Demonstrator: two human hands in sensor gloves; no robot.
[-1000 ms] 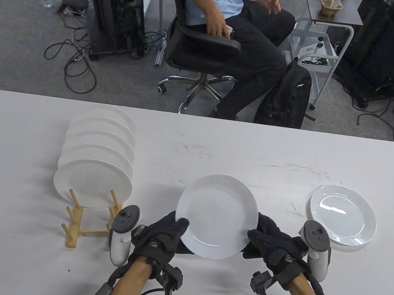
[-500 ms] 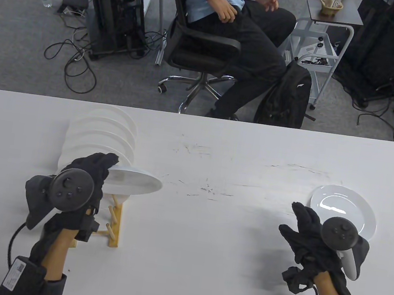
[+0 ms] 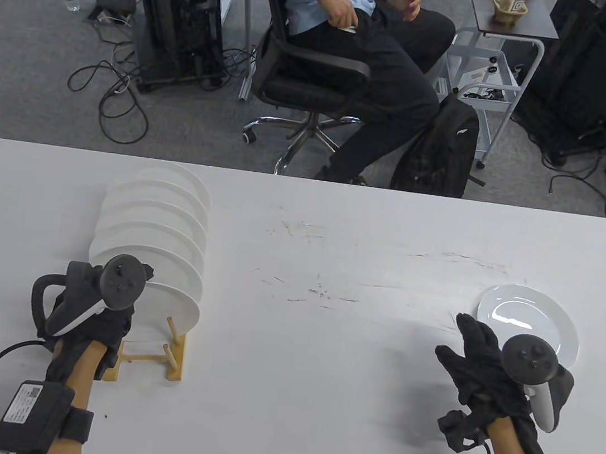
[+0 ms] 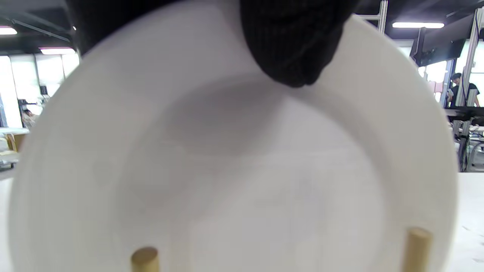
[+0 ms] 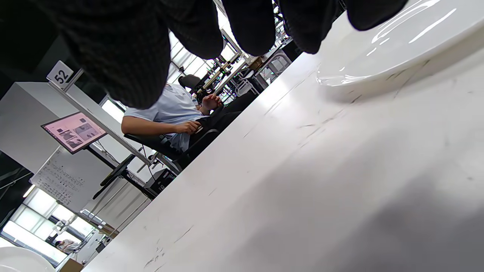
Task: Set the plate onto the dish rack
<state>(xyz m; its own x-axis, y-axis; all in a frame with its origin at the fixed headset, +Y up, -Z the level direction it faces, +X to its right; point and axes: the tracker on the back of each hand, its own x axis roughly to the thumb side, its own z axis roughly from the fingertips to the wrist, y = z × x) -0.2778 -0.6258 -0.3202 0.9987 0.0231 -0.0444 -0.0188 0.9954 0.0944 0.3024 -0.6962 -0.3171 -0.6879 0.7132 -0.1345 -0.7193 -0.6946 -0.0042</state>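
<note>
While the left hand (image 3: pixel 93 316) sits at the near end of the wooden dish rack (image 3: pixel 172 352), a white plate (image 3: pixel 170 307) stands on edge directly ahead of it, in the slot nearest the person. Seen from the left wrist view, this plate fills almost the whole frame, with a gloved fingertip (image 4: pixel 293 49) lying over its upper rim and two wooden pegs (image 4: pixel 415 247) rising in front of its lower edge. Whether the other fingers grip the plate cannot be told, as the tracker hides them in the table view. More white plates (image 3: pixel 155 217) stand in a row beyond it, farther from the hand. Well away on the other side of the worktop (image 3: pixel 319 353), the right hand (image 3: pixel 485 371) hovers with loosely spread fingers, holding nothing. Just ahead of it and a little to its right, a second white plate (image 3: pixel 535 321) lies flat on the worktop.
</note>
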